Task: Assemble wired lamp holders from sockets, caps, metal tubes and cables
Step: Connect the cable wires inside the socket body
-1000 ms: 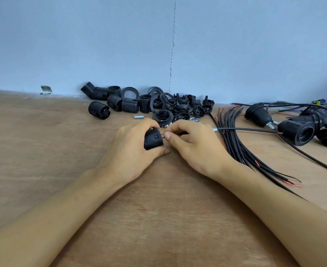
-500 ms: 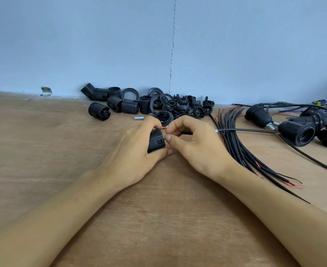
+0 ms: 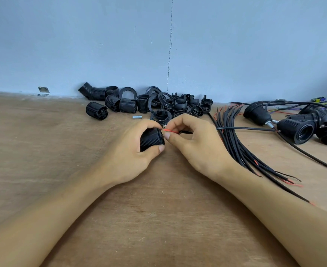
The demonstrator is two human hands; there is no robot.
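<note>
My left hand (image 3: 132, 151) grips a black ribbed socket (image 3: 151, 138) lying sideways just above the table. My right hand (image 3: 193, 143) pinches a thin red wire (image 3: 170, 130) right at the socket's end. That wire belongs to a black cable (image 3: 245, 128) running right from my fingers. Behind my hands lies a pile of black sockets, rings and caps (image 3: 158, 105). A short metal tube (image 3: 137, 117) lies on the table in front of that pile.
A bundle of black cables with red ends (image 3: 235, 147) fans out on the right. Assembled lamp holders with cables (image 3: 297, 130) lie at the far right. One loose socket (image 3: 97, 110) sits left of the pile. The blue wall (image 3: 158, 45) rises behind the wooden table (image 3: 158, 218).
The socket has been turned in my left hand, so its ribbed side faces me more. My right fingers have drawn back a little, exposing the red wire at the socket's end.
</note>
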